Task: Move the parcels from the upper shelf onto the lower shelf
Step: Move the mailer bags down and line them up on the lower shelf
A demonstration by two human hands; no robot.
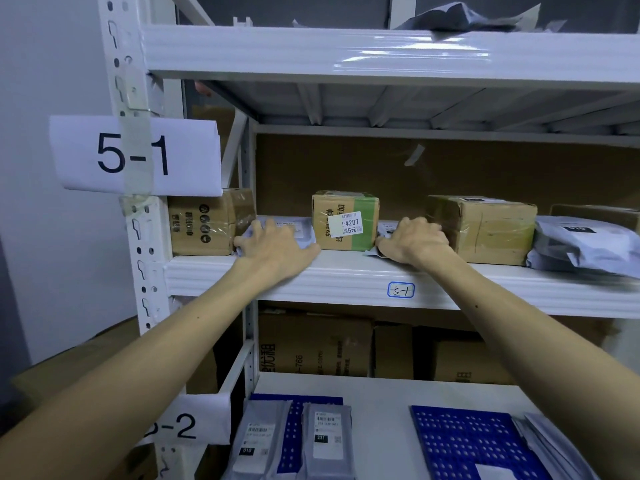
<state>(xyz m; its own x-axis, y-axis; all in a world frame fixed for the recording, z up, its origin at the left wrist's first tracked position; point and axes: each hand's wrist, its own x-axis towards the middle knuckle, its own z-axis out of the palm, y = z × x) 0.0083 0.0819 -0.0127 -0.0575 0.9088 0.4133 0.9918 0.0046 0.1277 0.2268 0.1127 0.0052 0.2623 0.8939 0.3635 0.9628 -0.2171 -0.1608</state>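
On the upper shelf (pixel 311 275) marked 5-1, my left hand (pixel 277 245) grips a flat grey parcel (pixel 298 227) lying between two cardboard boxes. My right hand (pixel 415 242) grips another flat grey parcel (pixel 384 230) to the right of the small box with the 4207 label (pixel 346 220). A box (pixel 204 223) stands at the far left, a larger taped box (pixel 485 230) at the right, then a grey bag (pixel 581 244). On the lower shelf (pixel 381 393) lie two grey parcels (pixel 259 438) (pixel 327 441) on a blue mat (pixel 294 420).
A second blue perforated mat (pixel 474 445) lies on the lower shelf at the right, with grey parcels (pixel 550 441) at its edge. Cardboard boxes (pixel 311 344) stand behind the lower shelf. The white upright post (pixel 131 168) carries a paper sign 5-1. A grey bag (pixel 464 19) lies on the top shelf.
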